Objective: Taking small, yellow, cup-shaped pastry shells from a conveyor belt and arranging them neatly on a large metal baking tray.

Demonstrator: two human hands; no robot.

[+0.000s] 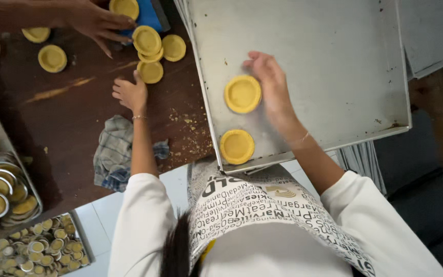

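1. We keep the metal tray [334, 61] by our apron, two tart shells on its near left side.
2. Our right hand [270, 84], fingers loosely spread, rests against the upper shell [242, 94], seemingly seating it flat.
3. Our left hand [129, 94], fingers curled, touches a loose shell [150, 72] on the brown table [67, 113], seemingly gathering it.

A dark brown wooden bench [73, 102], scuffed and strewn with crumbs near its right edge, fills the upper left. Below its near edge shows pale tiled floor [101, 220]. At far right the floor is dark brown and shadowed.
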